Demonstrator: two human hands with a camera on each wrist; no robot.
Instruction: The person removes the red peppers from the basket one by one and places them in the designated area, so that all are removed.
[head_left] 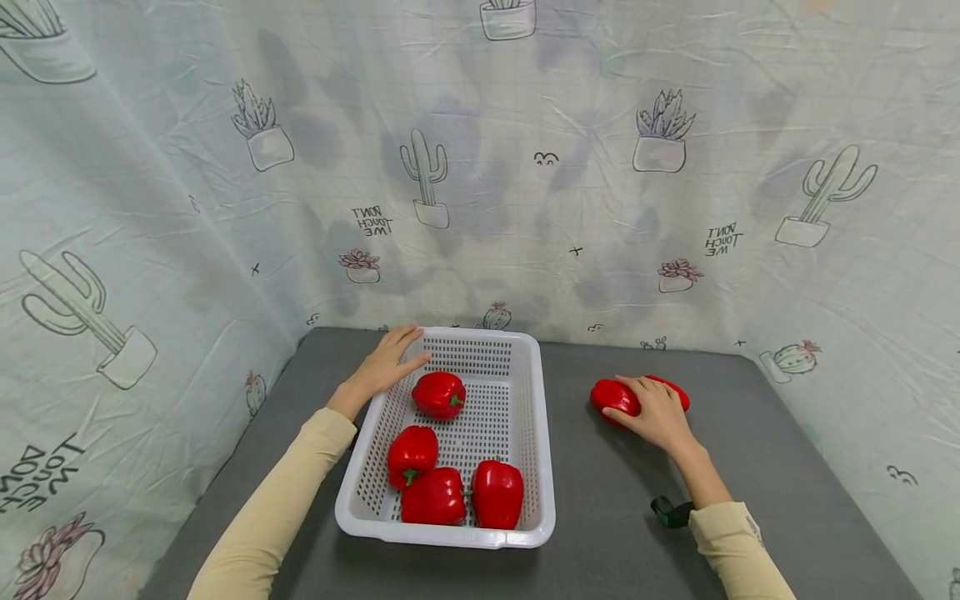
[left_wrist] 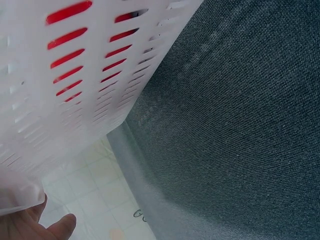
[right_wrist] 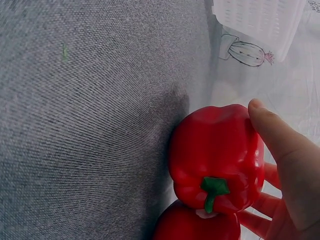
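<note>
My left hand [head_left: 387, 363] rests at the far left corner of a white perforated plastic basket [head_left: 546, 467], its fingers extended along the rim and its thumb spread over the inside. In the left wrist view, fingertips [left_wrist: 62, 227] show beside the basket's rim. Inside the basket lie several red bell peppers [head_left: 439, 395] with green stems. To the right, my right hand [head_left: 654, 411] holds a red bell pepper [right_wrist: 215, 155] on the tabletop, thumb on one side and fingers on the other. A second red bell pepper [right_wrist: 197, 225] touches it, partly hidden by the hand in the head view.
The peppers in the basket sit mostly toward its near side. A grey cloth-covered table [head_left: 592, 533] lies under everything. Behind and beside it hangs a pale curtain [head_left: 510, 208] printed with cacti. A dark strap [head_left: 671, 512] sticks out beside the right wrist.
</note>
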